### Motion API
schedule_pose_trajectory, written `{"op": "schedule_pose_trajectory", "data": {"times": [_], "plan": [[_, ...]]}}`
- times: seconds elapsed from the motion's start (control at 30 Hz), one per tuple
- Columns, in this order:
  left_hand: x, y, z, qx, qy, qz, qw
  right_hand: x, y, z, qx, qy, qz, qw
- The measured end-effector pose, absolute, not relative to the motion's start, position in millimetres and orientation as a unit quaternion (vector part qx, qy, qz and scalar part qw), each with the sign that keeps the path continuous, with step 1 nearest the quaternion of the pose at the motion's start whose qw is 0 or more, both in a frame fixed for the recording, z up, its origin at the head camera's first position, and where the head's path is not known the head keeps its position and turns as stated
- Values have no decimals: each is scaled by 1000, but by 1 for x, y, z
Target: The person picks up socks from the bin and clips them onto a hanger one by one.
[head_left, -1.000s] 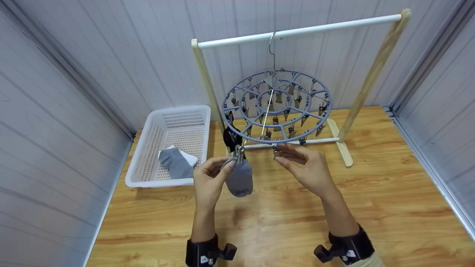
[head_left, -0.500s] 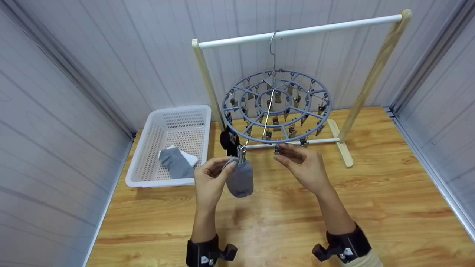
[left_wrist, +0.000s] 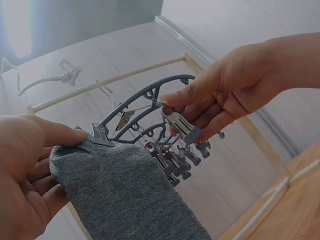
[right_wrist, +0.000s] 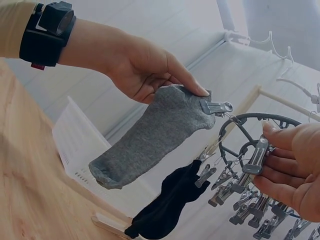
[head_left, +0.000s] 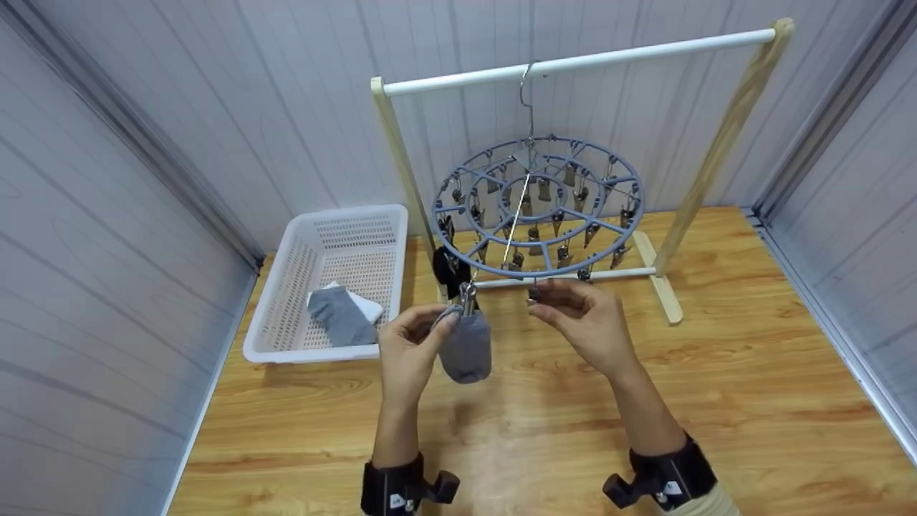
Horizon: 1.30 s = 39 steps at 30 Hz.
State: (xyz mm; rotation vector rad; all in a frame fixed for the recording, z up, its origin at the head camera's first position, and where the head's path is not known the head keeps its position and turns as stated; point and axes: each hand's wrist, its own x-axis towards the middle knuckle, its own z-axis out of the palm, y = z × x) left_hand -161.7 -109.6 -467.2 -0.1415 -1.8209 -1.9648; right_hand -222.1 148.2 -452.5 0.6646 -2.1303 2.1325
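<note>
A grey sock point(head_left: 469, 351) hangs from a metal clip point(right_wrist: 217, 107) below the front left of a round blue-grey clip hanger point(head_left: 526, 274). My left hand point(head_left: 412, 351) pinches the sock's upper edge beside that clip, as the left wrist view also shows. To the right, my right hand point(head_left: 591, 326) holds another metal clip point(right_wrist: 257, 157) of the hanger between thumb and fingers. No fabric is between this clip's ends, which look closed. Behind the grey sock, a black sock point(right_wrist: 167, 205) hangs from the hanger's left side.
The hanger hooks over the white bar point(head_left: 645, 54) of a wooden-legged rack point(head_left: 723, 143). Several other clips dangle from its rings. On the left stands a white perforated basket point(head_left: 254, 344), holding another grey sock point(head_left: 340, 315) and a white cloth item point(head_left: 369, 307). Panelled walls surround the wood-look surface.
The hanger sways slightly, and the black sock swings left and then back right. Both hands keep their grips, with the left shifting only a little to the right.
</note>
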Motion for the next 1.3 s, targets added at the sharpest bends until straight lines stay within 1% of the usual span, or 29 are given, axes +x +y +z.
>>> {"op": "schedule_pose_trajectory", "data": {"times": [0.43, 0.77, 1.03, 1.3], "plan": [[-165, -110, -472, -53, -667, -709, 221, -218, 147, -451, 203, -680, 704, -9], [-171, -110, -480, -44, -673, -712, 194, -217, 146, -449, 181, -692, 699, -18], [-174, -110, -482, -42, -673, -715, 183, -217, 148, -448, 180, -704, 685, -45], [-175, -109, -484, -29, -678, -714, 173, -219, 148, -449, 179, -705, 684, -54]]}}
